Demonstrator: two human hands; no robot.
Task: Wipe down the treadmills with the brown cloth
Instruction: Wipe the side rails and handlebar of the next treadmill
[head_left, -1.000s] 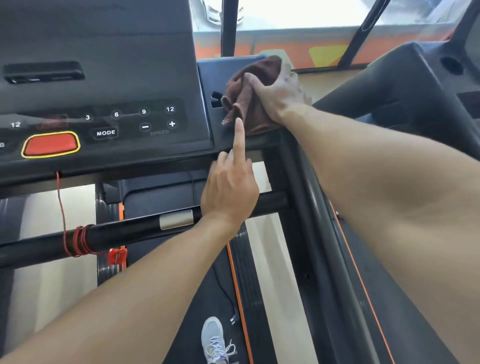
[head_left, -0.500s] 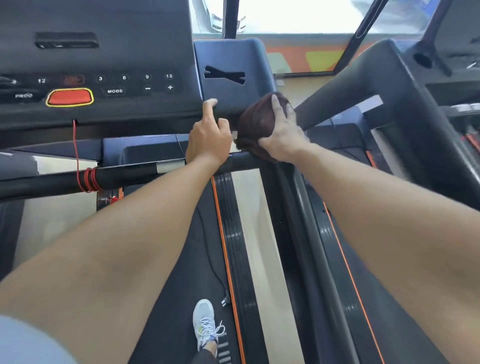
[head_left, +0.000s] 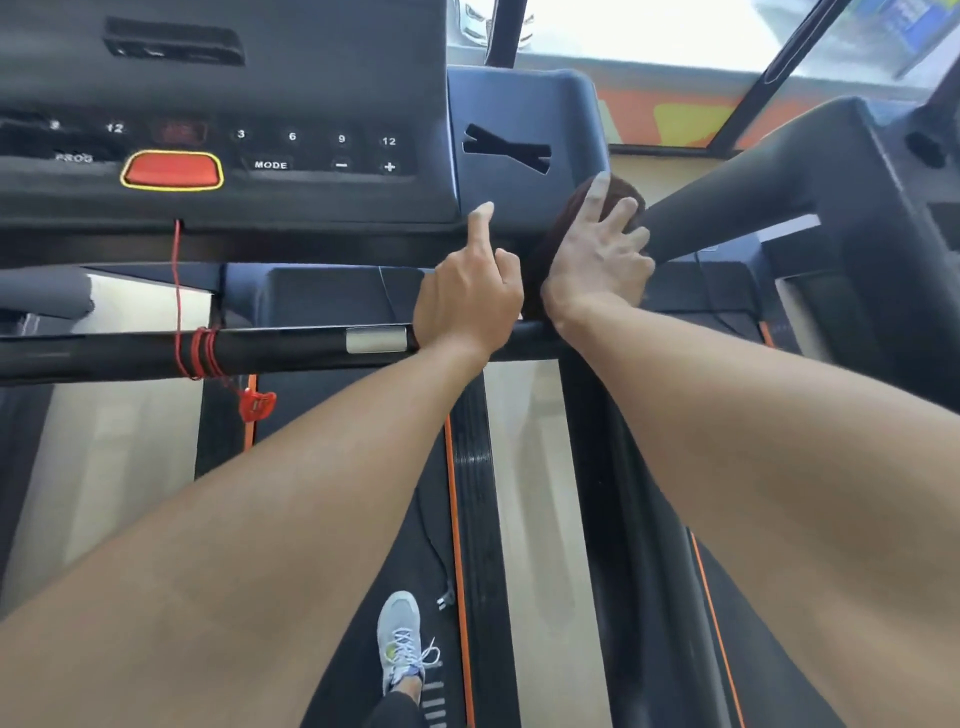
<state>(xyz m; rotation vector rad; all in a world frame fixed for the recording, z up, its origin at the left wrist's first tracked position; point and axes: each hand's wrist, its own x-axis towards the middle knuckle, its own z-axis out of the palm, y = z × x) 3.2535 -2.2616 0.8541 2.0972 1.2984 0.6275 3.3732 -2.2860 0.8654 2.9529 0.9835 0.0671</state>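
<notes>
Head view takes in the treadmill (head_left: 332, 104) from above, its console filling the upper left, with a second treadmill (head_left: 857, 218) just beside it on the right. A dark side panel (head_left: 519, 119) with an X-shaped slot stands at the console's right end, and a black crossbar (head_left: 291, 349) runs left to right below it. From the panel's lower right corner, the right handrail (head_left: 613, 467) runs back toward the person, so its long axis lies roughly along the right forearm.

The cloth (head_left: 566, 228) sits at that corner, bunched between the panel's right edge and the neighbouring machine's sloping arm. The right hand (head_left: 597, 260) lies flat over it with fingers spread and straight, pressing the cloth against the panel; most of the cloth is hidden under the palm. That hand is plainly the nearer one, being on the cloth itself.

The left hand (head_left: 470, 301) holds nothing. Its index finger is stretched up toward the lower edge of the panel, the other fingers curled in, and its wrist lies above the crossbar, just left of the right hand.

As I judge it, the next stroke depends on the cloth sitting at the head of the handrail: a pull straight back along the rail would wipe it end to end, with the right hand leading.

A red cord (head_left: 179, 280) hangs from the console and is wound around the crossbar. A grey shoe (head_left: 402, 639) stands on the belt below.
</notes>
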